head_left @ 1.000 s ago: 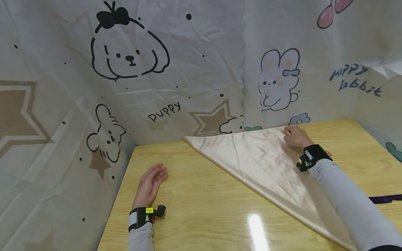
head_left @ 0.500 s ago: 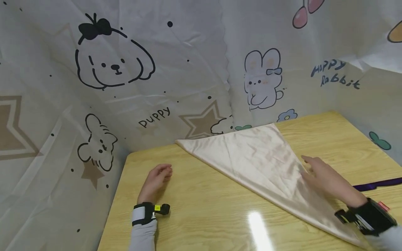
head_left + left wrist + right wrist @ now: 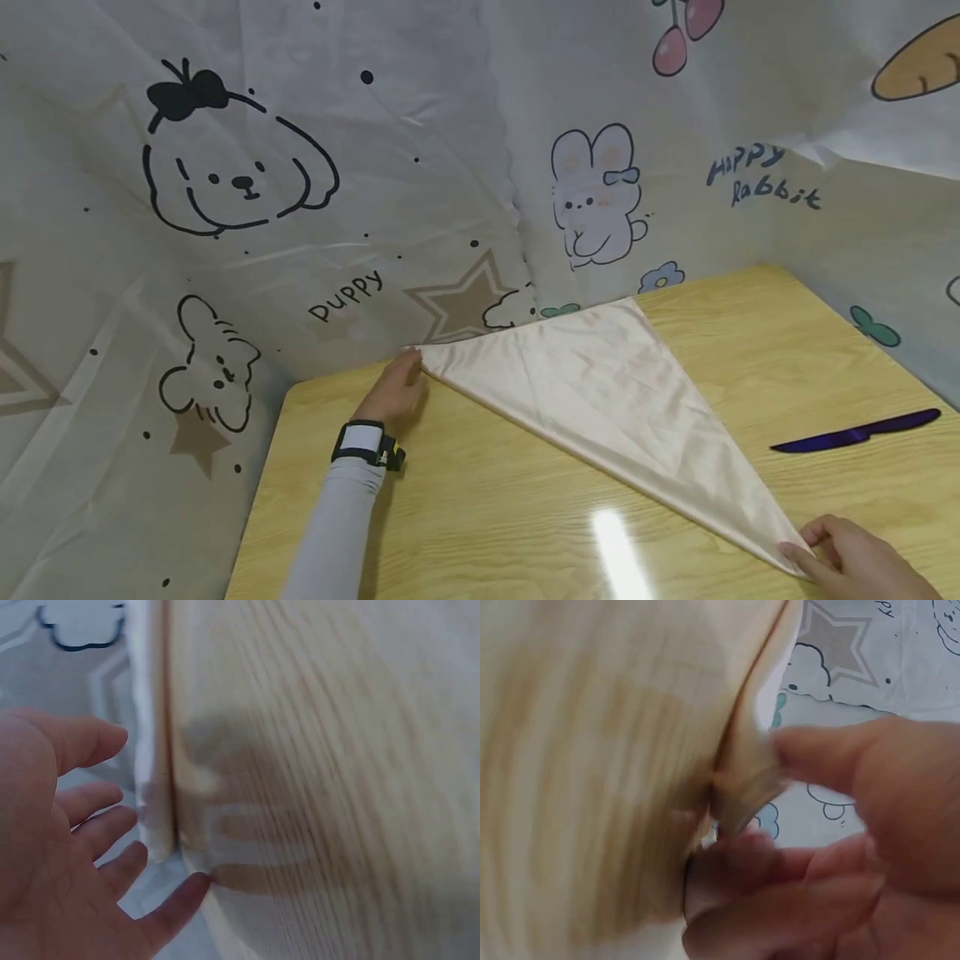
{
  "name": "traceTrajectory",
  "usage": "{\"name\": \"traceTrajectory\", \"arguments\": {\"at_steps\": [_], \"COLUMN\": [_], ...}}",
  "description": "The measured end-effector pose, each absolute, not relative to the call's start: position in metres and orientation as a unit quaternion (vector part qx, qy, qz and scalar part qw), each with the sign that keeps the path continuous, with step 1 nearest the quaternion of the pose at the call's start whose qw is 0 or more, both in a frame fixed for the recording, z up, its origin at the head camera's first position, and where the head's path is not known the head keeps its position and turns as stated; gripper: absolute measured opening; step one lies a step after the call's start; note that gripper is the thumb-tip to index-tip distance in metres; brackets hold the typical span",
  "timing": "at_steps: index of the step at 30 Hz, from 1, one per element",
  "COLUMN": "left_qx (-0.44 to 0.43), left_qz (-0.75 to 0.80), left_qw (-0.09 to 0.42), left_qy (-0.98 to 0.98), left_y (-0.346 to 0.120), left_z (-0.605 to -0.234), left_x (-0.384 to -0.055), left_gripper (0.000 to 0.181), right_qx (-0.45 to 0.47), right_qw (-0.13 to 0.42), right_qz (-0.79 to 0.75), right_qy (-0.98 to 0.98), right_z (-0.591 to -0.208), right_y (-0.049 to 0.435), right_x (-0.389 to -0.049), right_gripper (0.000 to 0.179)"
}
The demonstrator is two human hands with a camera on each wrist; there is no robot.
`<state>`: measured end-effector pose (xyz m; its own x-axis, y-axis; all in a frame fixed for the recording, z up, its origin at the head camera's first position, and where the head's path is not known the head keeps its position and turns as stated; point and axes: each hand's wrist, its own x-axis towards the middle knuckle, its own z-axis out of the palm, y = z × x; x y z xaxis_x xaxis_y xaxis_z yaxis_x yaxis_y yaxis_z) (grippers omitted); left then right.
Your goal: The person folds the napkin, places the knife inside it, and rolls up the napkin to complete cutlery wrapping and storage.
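Note:
A pale champagne satin cloth point(image 3: 592, 392), folded into a triangle, lies on the wooden table. At its far left corner is my left hand point(image 3: 395, 390). The left wrist view shows that hand's fingers apart and loosely extended beside the cloth's tip point(image 3: 156, 825), with nothing gripped. My right hand point(image 3: 862, 560) pinches the near right corner, thumb on top. In the right wrist view the thumb point(image 3: 817, 754) presses on the cloth's corner point(image 3: 746, 784), and the other fingers are curled at the table's surface, partly blurred.
A dark purple knife point(image 3: 855, 433) lies on the table point(image 3: 487, 508) to the right of the cloth. A white curtain point(image 3: 420, 200) with cartoon prints hangs behind and along the left and right sides of the table.
My right hand has left the cloth's far right corner and come back to pinch the near right corner. My left hand has moved forward to the far left corner. The view has shifted right.

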<state>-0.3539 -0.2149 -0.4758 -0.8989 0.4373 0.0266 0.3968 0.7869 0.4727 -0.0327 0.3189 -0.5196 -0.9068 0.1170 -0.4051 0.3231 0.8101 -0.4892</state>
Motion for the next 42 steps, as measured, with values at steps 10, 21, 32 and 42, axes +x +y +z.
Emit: {"name": "traceTrajectory", "arguments": {"at_steps": [10,21,32,42], "left_qx": [0.192,0.189,0.147,0.104], "left_qz": [0.135,0.127,0.087,0.080], "left_qw": [0.076,0.060,0.078,0.042], "left_qy": [0.969,0.972,0.982,0.990], "left_y": [-0.218,-0.231,-0.249,-0.290], "left_z": [-0.465,-0.460,-0.462,-0.470], "left_x": [-0.362,-0.358,-0.309,-0.218], "left_gripper": [0.055,0.048,0.046,0.038], "right_qx": [0.085,0.062,0.049,0.010], "right_qw": [0.151,0.161,0.110,0.040], "right_qz": [-0.281,-0.320,-0.276,-0.260], "right_qy": [0.944,0.932,0.954,0.965], "right_z": [-0.514,-0.506,-0.502,-0.499], "right_y": [0.313,0.319,0.326,0.326], "right_x": [-0.037,-0.044,-0.049,-0.061], "right_gripper": [0.032,0.023,0.013,0.007]}}
